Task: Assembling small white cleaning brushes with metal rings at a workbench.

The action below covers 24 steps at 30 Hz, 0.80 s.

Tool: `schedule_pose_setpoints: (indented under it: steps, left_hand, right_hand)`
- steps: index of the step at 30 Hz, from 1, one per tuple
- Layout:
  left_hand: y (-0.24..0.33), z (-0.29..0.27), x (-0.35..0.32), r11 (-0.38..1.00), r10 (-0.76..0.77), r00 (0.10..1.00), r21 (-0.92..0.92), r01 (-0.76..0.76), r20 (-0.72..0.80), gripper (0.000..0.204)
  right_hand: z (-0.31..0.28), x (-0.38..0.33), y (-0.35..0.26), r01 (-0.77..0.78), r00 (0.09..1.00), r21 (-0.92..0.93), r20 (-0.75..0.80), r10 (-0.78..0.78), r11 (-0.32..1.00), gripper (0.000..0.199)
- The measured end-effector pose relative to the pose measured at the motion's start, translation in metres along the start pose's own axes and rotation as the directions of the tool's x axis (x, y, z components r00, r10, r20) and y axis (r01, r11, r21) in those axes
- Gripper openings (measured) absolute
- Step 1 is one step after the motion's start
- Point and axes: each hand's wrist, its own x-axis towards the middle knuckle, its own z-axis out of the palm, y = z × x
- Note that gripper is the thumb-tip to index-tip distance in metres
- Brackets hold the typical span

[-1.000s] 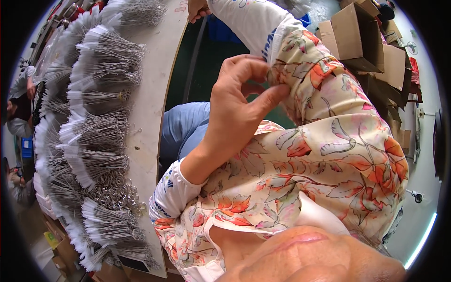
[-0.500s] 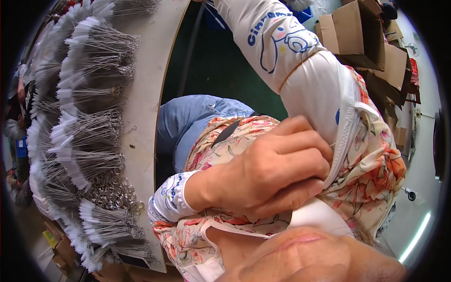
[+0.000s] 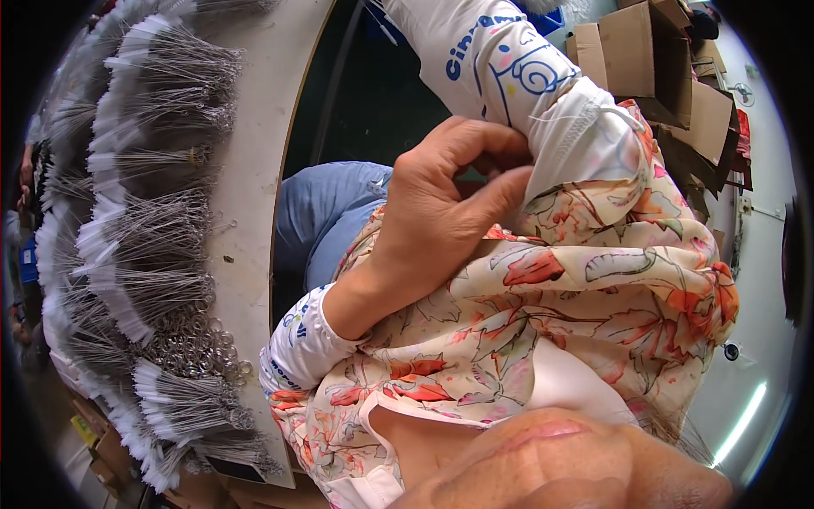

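Observation:
My left hand [image 3: 449,199] reaches across my chest. Its thumb and fingers are pinched on the white sleeve cover [image 3: 530,72] of my right upper arm, close to the cover's upper edge. That cover bears a blue cartoon print, and by the hand its cloth is bunched and folded over. A floral blouse sleeve [image 3: 585,199] shows just beyond the fold. Stretched toward the top edge, my right arm runs out of the picture, so my right hand is hidden. A second printed sleeve cover [image 3: 309,335] sits on my left forearm.
Along the left, a pale table [image 3: 254,161] carries rows of white-bristled wire brushes [image 3: 170,229] with looped ends. A heap of metal rings [image 3: 199,343] lies among them. Open cardboard boxes [image 3: 640,64] are stacked at the upper right. A blue bin [image 3: 547,21] shows at the top.
My left hand has moved up and away from my shoulder, along the right arm. The sleeve cover's upper edge has come down with it, baring more of the floral sleeve.

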Motion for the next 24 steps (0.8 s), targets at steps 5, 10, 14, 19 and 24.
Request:
schedule_pose_setpoints:
  steps: [5,10,14,19,24]
  left_hand:
    - [0.005,-0.007,0.000,0.821,0.403,0.868,0.304,-0.483,0.290,0.012]
    - [0.044,-0.012,-0.013,0.973,0.217,0.897,-0.008,-0.232,0.384,0.020]
    - [0.045,-0.039,0.031,0.899,0.219,0.966,-0.414,-0.145,0.137,0.029]
    - [0.062,-0.025,0.039,0.875,0.402,0.883,-0.386,-0.292,0.242,0.025]
    - [0.069,-0.016,0.048,0.762,0.633,0.694,-0.121,-0.636,0.342,0.022]
  right_hand:
    - [0.012,0.006,0.001,0.006,0.998,-0.054,-0.055,-0.009,0.999,0.016]
    - [0.023,0.009,0.011,0.142,0.972,0.004,-0.188,-0.138,0.990,0.016]
    - [0.013,-0.006,0.006,0.092,0.984,0.074,-0.157,-0.079,0.993,0.018]
    - [0.029,-0.027,0.013,0.086,0.982,0.009,-0.168,-0.083,0.996,0.018]
    - [0.037,-0.028,0.010,0.094,0.983,-0.074,-0.154,-0.105,0.993,0.019]
